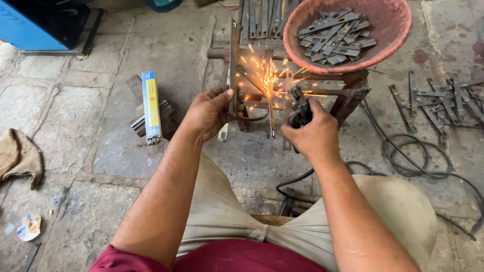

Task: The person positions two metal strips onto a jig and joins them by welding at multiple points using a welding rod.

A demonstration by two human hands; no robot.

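My left hand [209,112] grips the upright edge of a rusty metal frame [235,65] standing on the stone floor. My right hand [311,135] is closed around a black electrode holder [298,103], whose thin welding rod [271,116] touches the frame. Orange sparks [265,74] spray from the contact point at the frame's middle. A black cable [297,180] runs from the holder down toward my knees. My legs in beige trousers fill the bottom of the view.
A pink basin [398,30] of flat metal pieces sits on a stand at the upper right. Loose metal strips [443,103] and coiled cable [413,161] lie right. A blue and yellow electrode box [150,106] rests on scrap left; cloth [20,156] far left.
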